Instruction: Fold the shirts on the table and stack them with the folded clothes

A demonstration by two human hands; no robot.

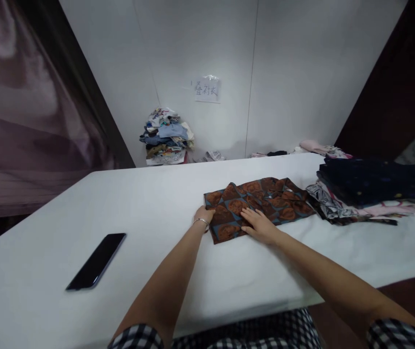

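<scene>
A brown and blue-grey patterned shirt (236, 206) lies folded into a long, flat shape on the white table, its far right end rumpled. My left hand (204, 215), with a bracelet at the wrist, grips the left edge of the cloth; some of its fingers are hidden. Across the near middle of the shirt, my right hand (261, 226) rests palm down with fingers stretched out and somewhat apart. The shirt's right end reaches a pile of clothes (374, 179) with dark navy cloth on top.
A black phone (96, 261) lies on the white table (149, 203) at the left. Beyond the far edge, a heap of clothes (169, 135) stands against the wall, below a handwritten paper sign (207, 89). Pink curtain (29, 106) hangs at the left.
</scene>
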